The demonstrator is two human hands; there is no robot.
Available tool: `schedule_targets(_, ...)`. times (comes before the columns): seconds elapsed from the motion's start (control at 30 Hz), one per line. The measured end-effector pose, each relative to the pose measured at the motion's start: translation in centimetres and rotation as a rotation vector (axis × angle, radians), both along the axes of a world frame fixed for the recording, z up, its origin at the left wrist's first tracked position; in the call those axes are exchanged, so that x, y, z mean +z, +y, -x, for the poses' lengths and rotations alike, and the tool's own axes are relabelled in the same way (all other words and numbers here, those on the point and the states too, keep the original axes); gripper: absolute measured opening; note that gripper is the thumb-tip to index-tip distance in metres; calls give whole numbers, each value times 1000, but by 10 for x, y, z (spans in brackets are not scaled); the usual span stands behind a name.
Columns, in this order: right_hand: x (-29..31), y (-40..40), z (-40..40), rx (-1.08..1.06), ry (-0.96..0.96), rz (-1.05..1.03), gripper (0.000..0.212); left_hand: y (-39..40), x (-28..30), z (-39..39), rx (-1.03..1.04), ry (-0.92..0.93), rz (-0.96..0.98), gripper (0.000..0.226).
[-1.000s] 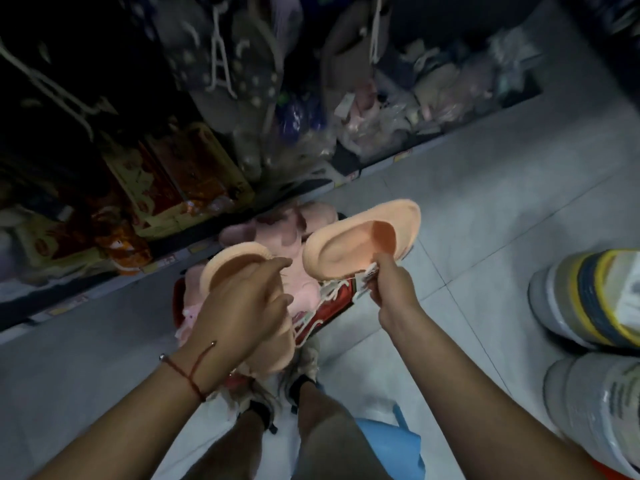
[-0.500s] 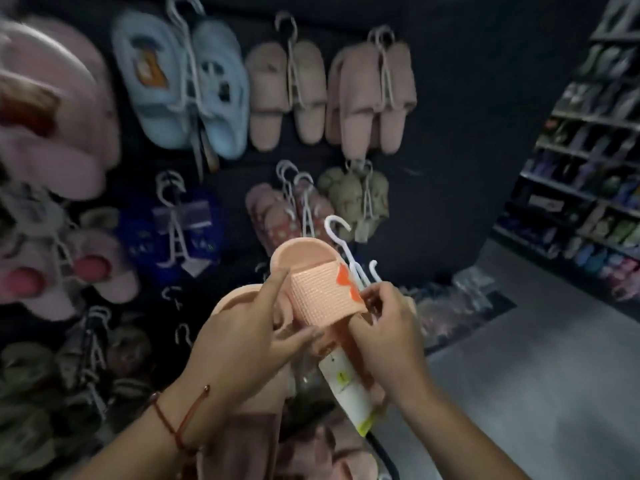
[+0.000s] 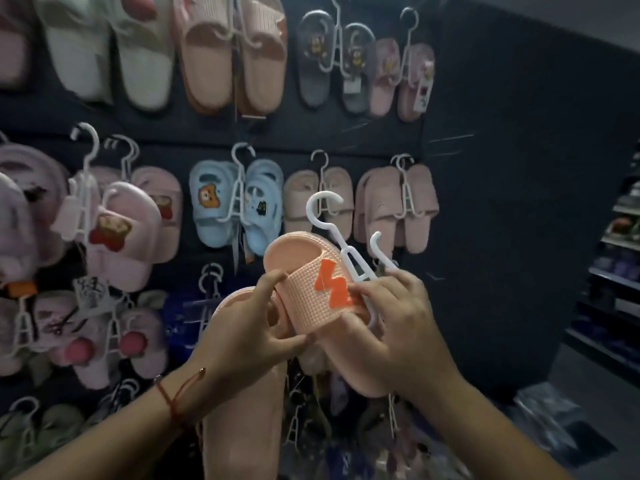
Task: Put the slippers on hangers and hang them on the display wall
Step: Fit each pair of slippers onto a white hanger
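I hold a pair of peach slippers up in front of the dark display wall [image 3: 502, 168]. The upper slipper [image 3: 304, 292] has a woven strap with an orange zigzag mark and sits on a white plastic hanger [image 3: 341, 244], whose hook points up. My left hand [image 3: 249, 334] grips the strap's left edge, thumb across the front. My right hand [image 3: 398, 327] holds the hanger's frame and the slipper's right side. The second peach slipper [image 3: 246, 410] hangs lower, behind my left hand and wrist.
The wall carries several rows of hung slippers: a blue bear pair [image 3: 235, 206], beige pairs [image 3: 398, 206], a large salmon pair [image 3: 232, 53], pink bear slippers [image 3: 121, 233]. Store shelves [image 3: 620, 265] stand at the far right. Packaged goods lie on the floor at lower right.
My view has swung up from the floor and basket to the display wall. Both hands have raised the peach slippers, with the hanger in the right hand, closer to the wall.
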State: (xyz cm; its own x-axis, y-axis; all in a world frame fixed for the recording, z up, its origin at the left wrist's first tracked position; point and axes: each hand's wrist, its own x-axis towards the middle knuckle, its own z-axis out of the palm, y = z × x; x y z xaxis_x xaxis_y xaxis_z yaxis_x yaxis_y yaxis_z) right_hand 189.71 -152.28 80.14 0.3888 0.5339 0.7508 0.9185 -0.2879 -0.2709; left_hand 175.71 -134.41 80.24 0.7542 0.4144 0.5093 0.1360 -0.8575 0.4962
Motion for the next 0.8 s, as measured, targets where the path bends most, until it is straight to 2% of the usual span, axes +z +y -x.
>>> schedule_targets(0.13,18,-19,-26,70,-231,-124,40,-16,14,-9,10,-67,17,98)
schedule_targets(0.23,27,-23,-28,74,-367,-196,59,-27,18,-12,28,-94,52,97)
schedule_targets(0.33,33,-23,-35,104,-458,-183,48,-31,26,-8,72,-105,15,99)
schedule_targets(0.4,39,-23,-41,98,-458,-117,71,-33,29,-5,113,-77,-19,101)
schedule_targets(0.47,47,-23,-45,129,-323,-98,84,-37,30,-5,121,-56,-3,103)
schedule_targets(0.6,58,-18,-47,311,145,-101,76,-40,33,-6,126,-52,34,102)
schedule_targets(0.67,67,-15,-49,308,282,-64,63,-37,35,-6,132,-46,35,101)
schedule_targets(0.8,86,-10,-47,380,527,-18,18,-29,38,-6,111,1,-18,106)
